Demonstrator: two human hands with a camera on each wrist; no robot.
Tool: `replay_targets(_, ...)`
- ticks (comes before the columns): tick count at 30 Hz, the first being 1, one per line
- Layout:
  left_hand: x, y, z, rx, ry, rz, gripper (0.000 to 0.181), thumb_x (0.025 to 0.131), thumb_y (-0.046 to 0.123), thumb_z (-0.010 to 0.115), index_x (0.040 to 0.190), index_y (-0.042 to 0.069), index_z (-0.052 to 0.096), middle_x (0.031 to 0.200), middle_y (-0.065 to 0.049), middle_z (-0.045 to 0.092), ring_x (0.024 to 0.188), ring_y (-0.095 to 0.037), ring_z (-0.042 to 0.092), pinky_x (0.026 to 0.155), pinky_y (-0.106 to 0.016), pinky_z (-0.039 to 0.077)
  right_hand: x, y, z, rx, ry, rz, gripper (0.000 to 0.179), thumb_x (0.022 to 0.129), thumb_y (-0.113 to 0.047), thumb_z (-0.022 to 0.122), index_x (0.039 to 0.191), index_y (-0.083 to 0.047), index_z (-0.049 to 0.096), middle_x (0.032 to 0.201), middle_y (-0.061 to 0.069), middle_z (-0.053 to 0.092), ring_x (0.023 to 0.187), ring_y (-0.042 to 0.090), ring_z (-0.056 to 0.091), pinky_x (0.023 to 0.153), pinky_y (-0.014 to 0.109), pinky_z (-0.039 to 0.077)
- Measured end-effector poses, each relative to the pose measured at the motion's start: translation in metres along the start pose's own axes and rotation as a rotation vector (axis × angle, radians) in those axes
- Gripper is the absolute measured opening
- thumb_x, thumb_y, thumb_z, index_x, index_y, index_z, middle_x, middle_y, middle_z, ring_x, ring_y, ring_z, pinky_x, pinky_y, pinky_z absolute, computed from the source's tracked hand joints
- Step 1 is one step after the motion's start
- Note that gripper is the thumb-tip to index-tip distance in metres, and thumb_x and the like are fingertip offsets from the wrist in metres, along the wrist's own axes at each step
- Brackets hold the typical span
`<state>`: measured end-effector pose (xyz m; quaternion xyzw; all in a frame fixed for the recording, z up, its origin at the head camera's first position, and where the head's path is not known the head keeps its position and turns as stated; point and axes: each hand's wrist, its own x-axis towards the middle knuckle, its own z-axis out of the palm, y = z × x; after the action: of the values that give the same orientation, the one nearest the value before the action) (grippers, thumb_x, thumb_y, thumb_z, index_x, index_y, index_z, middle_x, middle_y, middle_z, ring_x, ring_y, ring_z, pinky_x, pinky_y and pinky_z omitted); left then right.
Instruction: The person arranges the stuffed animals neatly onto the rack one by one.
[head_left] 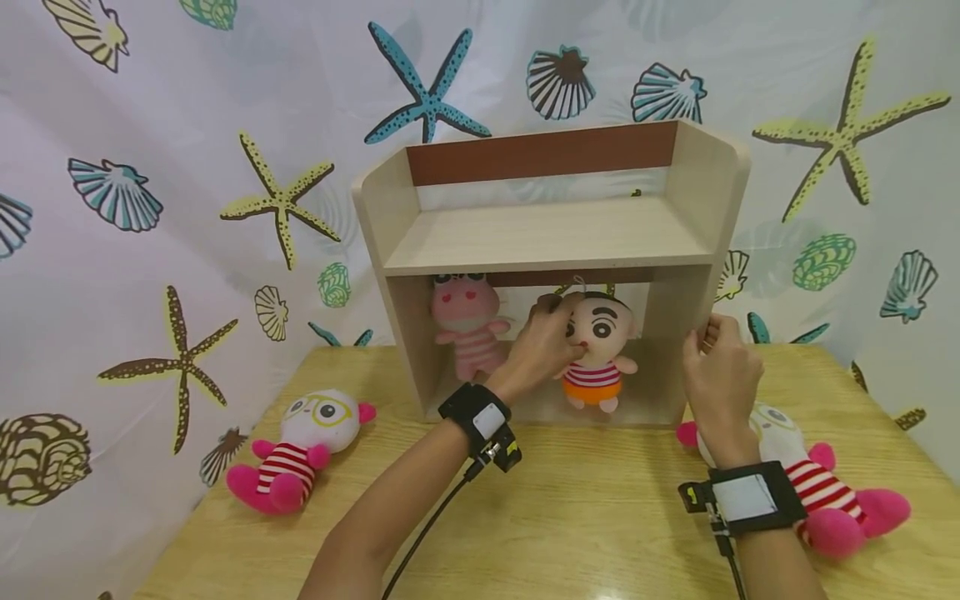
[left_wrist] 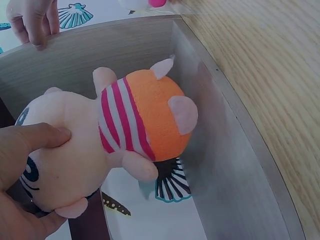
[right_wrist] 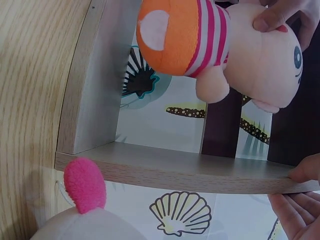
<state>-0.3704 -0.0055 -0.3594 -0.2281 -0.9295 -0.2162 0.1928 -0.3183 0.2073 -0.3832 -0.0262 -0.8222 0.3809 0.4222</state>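
Observation:
My left hand (head_left: 540,343) grips a plush boy doll (head_left: 604,337) by its head, in the right part of the lower compartment of a small wooden shelf (head_left: 547,233). The doll wears a pink-and-white striped top and orange bottoms. Thumb across its face, the hand holds it upright, as the left wrist view shows (left_wrist: 22,160). On the shelf's right side panel (right_wrist: 190,181), my right hand (head_left: 722,379) pinches the edge, thumb on the inner side and fingers outside. A pink plush toy (head_left: 468,329) with striped clothing stands in the compartment's left end.
A white-and-pink plush toy with yellow glasses (head_left: 324,421) lies left of the shelf on the wooden table (head_left: 555,517). A similar plush toy (head_left: 821,483) lies on the right, partly behind my right forearm. Behind the shelf hangs a curtain (head_left: 300,75) with shells and starfish.

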Motion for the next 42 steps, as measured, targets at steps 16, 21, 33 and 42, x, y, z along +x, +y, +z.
replay_targets(16, 0.018, 0.006, 0.004, -0.033, 0.036, 0.027, 0.085, 0.080, 0.018, 0.085, 0.152, 0.014, 0.040, 0.145, -0.020, 0.043, 0.126, -0.034, 0.048, 0.090, -0.037, 0.051, 0.002, 0.001, 0.000, 0.009, 0.029, -0.044, 0.028, 0.094, -0.004, 0.066, 0.115, 0.013, 0.059, 0.108, 0.031, 0.067, 0.095, 0.046, 0.068, 0.081, 0.055, 0.054)
replay_targets(21, 0.023, 0.007, 0.008, -0.036, 0.016, 0.023, 0.086, 0.081, 0.019, 0.084, 0.154, 0.013, 0.038, 0.147, -0.020, 0.039, 0.127, -0.036, 0.046, 0.094, -0.038, 0.049, 0.001, 0.000, -0.001, 0.017, 0.032, -0.042, 0.026, 0.094, -0.004, 0.065, 0.113, 0.013, 0.060, 0.106, 0.032, 0.067, 0.094, 0.046, 0.068, 0.082, 0.056, 0.053)
replay_targets(33, 0.034, 0.009, 0.016, -0.036, 0.019, 0.039, 0.080, 0.084, 0.019, 0.082, 0.152, 0.011, 0.040, 0.145, -0.020, 0.039, 0.128, -0.035, 0.043, 0.093, -0.039, 0.050, 0.001, 0.004, 0.000, 0.003, 0.032, -0.036, 0.027, 0.094, -0.005, 0.065, 0.114, 0.013, 0.060, 0.107, 0.031, 0.067, 0.096, 0.045, 0.068, 0.084, 0.055, 0.053)
replay_targets(42, 0.039, 0.007, 0.023, -0.051, -0.001, 0.005, 0.078, 0.087, 0.020, 0.078, 0.153, 0.013, 0.037, 0.150, -0.018, 0.033, 0.136, -0.032, 0.036, 0.093, -0.040, 0.049, 0.003, 0.007, 0.002, 0.012, 0.050, -0.065, 0.026, 0.093, -0.005, 0.066, 0.112, 0.012, 0.061, 0.104, 0.029, 0.069, 0.091, 0.044, 0.069, 0.083, 0.055, 0.052)
